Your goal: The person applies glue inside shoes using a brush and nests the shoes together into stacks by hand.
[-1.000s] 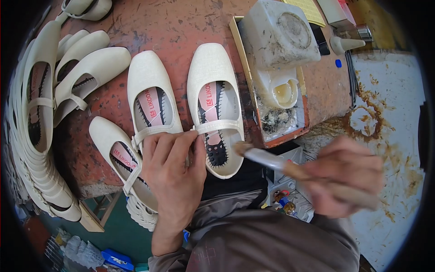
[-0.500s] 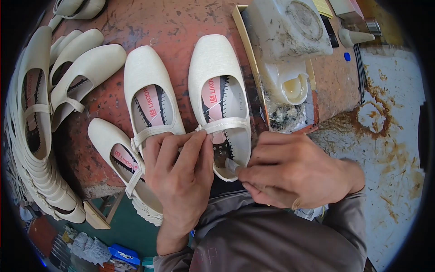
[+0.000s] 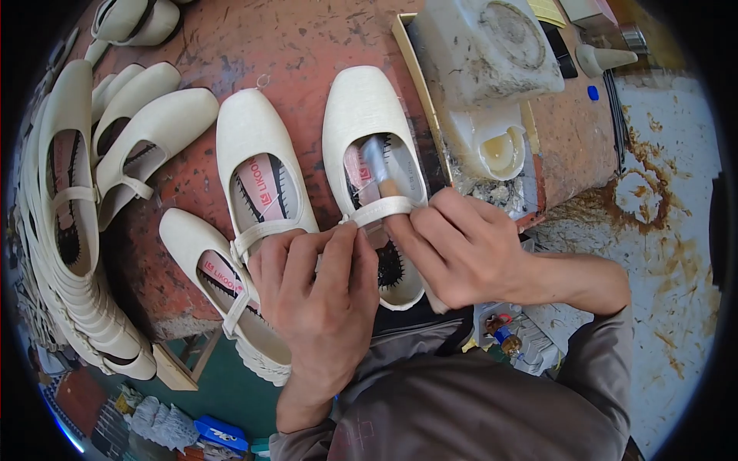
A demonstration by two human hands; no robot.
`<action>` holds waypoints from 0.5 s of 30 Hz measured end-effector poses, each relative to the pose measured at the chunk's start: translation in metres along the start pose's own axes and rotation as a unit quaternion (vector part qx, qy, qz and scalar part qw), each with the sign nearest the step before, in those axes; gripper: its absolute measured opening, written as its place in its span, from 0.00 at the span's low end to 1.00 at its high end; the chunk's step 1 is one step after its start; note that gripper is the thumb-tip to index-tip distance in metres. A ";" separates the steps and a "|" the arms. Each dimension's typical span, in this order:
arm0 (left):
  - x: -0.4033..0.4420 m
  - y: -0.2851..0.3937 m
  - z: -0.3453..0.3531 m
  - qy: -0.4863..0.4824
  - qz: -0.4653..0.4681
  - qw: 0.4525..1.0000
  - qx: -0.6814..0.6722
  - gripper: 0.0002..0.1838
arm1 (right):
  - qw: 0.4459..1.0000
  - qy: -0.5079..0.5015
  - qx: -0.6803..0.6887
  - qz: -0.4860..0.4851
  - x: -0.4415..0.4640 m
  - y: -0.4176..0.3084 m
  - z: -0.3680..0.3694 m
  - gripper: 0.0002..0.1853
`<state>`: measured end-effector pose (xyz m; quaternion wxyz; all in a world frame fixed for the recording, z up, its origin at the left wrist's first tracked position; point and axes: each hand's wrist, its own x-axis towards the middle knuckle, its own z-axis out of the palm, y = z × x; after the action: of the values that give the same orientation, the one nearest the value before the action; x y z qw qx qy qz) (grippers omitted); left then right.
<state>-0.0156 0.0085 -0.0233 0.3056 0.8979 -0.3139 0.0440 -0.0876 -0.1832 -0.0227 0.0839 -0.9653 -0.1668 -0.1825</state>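
Observation:
A cream strapped shoe (image 3: 365,100) stands upright with its toe away from me. Fingertips of my left hand (image 3: 323,300) pinch the buckle end of its strap (image 3: 383,209). A flat brush (image 3: 375,160) with a metal ferrule and wooden handle is gripped in my right hand (image 3: 473,250), which reaches under the strap. The brush head lies inside the front of the shoe, over the pink and black insole; its bristle tips are hard to make out. Beside it on the left is a matching shoe (image 3: 252,127), with a smaller-looking one (image 3: 192,234) further left.
Many more cream shoes (image 3: 69,100) are stacked along the left edge. At the right, a box (image 3: 421,84) holds a dirty white plastic container (image 3: 492,69) with pale glue (image 3: 500,154) in its opening. A nozzle bottle (image 3: 596,60) lies behind on the worn red table (image 3: 307,38).
My right hand has moved the brush from the heel forward under the strap into the toe area. My left hand still pinches the strap. The whole view has shifted slightly.

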 end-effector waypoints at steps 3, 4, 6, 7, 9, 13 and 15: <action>0.002 0.006 -0.001 -0.016 0.001 1.000 0.022 0.14 | 0.999 -0.021 -0.014 0.034 0.002 -0.005 -0.004 0.19; 0.002 0.006 -0.001 -0.019 0.001 1.000 0.024 0.14 | 0.999 -0.024 0.002 0.048 0.004 -0.009 -0.010 0.18; 0.003 0.006 -0.003 -0.017 -0.004 0.999 0.027 0.12 | 0.994 -0.056 0.076 0.050 0.000 -0.022 -0.036 0.20; 0.004 0.006 -0.006 -0.011 -0.006 1.000 0.027 0.12 | 0.990 -0.077 0.112 0.046 -0.005 -0.030 -0.050 0.21; 0.006 0.006 -0.008 -0.004 -0.011 1.000 0.021 0.10 | 0.987 -0.058 0.135 0.060 -0.008 -0.043 -0.059 0.21; 0.005 0.003 -0.008 -0.003 -0.015 1.000 0.015 0.10 | 0.996 -0.005 0.080 0.047 0.003 -0.020 -0.017 0.24; 0.007 0.002 -0.014 -0.024 -0.028 0.999 0.022 0.09 | 0.991 -0.042 0.119 0.039 0.001 -0.019 -0.013 0.27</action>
<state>-0.0096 0.0112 -0.0091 0.2790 0.9137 -0.2946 0.0212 -0.0981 -0.1679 -0.0080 0.1980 -0.9611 -0.1529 -0.1174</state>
